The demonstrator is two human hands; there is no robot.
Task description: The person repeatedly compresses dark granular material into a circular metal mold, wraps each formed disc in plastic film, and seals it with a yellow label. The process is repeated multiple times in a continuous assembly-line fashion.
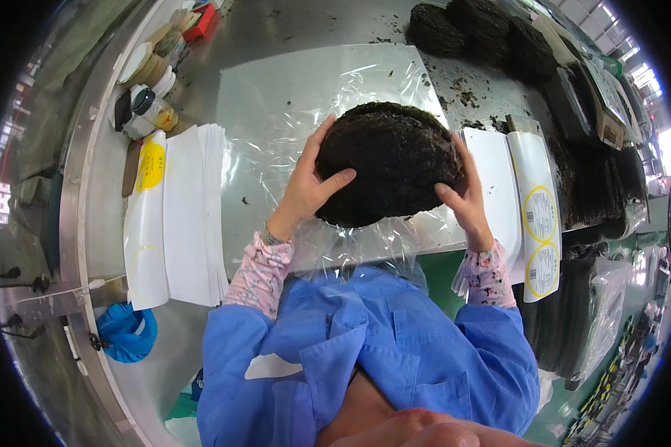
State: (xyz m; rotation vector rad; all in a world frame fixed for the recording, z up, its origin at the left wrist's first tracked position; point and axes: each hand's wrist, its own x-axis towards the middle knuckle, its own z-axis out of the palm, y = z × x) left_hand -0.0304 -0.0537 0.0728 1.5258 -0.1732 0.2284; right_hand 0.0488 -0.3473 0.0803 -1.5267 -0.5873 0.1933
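Observation:
Between my two hands is a thick stack of round, dark dried seaweed sheets (388, 162), tilted so that its broad face shows. My left hand (316, 179) grips its left edge, thumb across the front. On the opposite side my right hand (465, 187) holds the edge, thumb near the lower right. Below the stack a clear plastic bag (346, 246) lies spread over a pale board (263, 112) and hangs past the front edge. The fingers behind the stack are partly hidden.
White paper sheets (193, 212) and labels (539, 240) flank the board. More dark stacks (481, 28) stand at the back right of the metal table (313, 22). Jars (156, 109) and tape rolls (145, 64) line the left edge. A blue ring-shaped item (128, 332) sits lower left.

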